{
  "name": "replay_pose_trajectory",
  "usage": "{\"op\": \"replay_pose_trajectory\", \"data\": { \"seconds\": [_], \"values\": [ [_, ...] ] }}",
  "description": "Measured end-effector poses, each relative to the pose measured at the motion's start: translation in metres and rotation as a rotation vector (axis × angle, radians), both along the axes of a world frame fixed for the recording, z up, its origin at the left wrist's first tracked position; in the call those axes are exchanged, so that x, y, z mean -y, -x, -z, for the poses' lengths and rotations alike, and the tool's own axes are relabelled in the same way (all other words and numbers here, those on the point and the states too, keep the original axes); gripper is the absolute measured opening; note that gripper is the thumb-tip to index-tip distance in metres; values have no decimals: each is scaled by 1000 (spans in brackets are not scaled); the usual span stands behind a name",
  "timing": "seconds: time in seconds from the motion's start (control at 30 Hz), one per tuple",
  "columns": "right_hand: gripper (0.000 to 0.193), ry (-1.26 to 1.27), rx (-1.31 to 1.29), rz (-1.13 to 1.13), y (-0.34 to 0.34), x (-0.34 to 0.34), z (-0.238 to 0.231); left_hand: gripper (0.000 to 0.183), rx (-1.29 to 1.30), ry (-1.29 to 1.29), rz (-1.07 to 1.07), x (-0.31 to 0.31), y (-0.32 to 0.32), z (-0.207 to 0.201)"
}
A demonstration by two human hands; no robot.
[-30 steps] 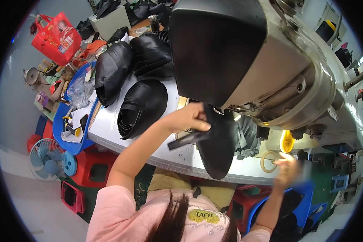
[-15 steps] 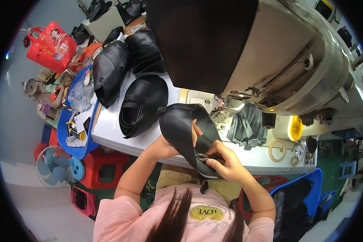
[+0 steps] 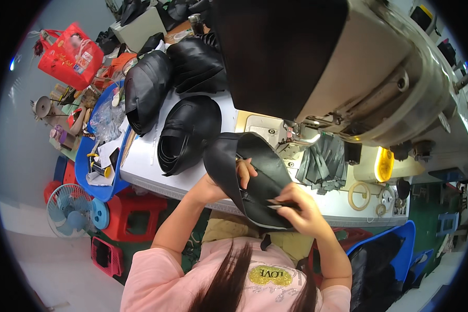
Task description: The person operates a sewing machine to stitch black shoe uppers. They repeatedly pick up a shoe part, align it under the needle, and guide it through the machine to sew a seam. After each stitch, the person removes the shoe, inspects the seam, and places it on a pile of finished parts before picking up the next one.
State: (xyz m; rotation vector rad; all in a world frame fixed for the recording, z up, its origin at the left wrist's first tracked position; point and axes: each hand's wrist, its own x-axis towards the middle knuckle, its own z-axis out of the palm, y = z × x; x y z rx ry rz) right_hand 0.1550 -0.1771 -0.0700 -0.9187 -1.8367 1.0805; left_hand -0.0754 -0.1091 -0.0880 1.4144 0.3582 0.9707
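Note:
A black leather shoe upper (image 3: 262,156), curved into an open band, is held over the front edge of the sewing table. My left hand (image 3: 216,187) is closed on its left side, the wrist outside and the fingertips showing within the loop. In my right hand (image 3: 302,210) is a small pair of thread snips (image 3: 274,207), pinched by the fingers, its pale metal tips against the inner side of the leather. The sewing machine (image 3: 317,125) stands just beyond the piece, its needle area lit.
Stacks of nested black leather pieces (image 3: 192,130) lie left of the machine. Dark cut strips (image 3: 323,164) hang together at its right, near a tape roll (image 3: 359,195). A blue tray (image 3: 96,191) borders the table on the left; a blue bin (image 3: 403,249) with black material is at lower right.
My right hand has drawn the snips slightly right, away from my left fingers. The upper has opened wider, showing more of its inside. The view has shifted slightly.

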Motion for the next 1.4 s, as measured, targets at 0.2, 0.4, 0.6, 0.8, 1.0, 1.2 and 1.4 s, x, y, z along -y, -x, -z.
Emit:
{"op": "replay_pose_trajectory", "data": {
  "seconds": [0.2, 0.4, 0.6, 0.8, 1.0, 1.2, 1.4],
  "values": [
    [14, 54, -23, 13, 34, -4, -2, 11, -34, -113, 85, 0, -5, -3],
    [19, -57, -116, 208, 13, -4, 0, 7, 85, -74, 29, 3, 5, -7],
    [25, -298, -187, 352, -15, 17, 15, 23, 346, 336, -47, 8, 5, 4],
    [19, 77, -450, 585, -14, -8, 2, 37, -464, 501, 189, 37, 4, 17],
    [15, -598, 81, 843, -14, -36, 1, 30, -239, 496, 73, 73, -18, 35],
    [17, -249, -64, 521, 1, 9, 11, 38, 136, 623, -253, 76, -31, 17],
    [8, 364, -447, 523, 33, 27, 17, 42, 211, 681, -394, 79, -47, 17]
  ]
}}
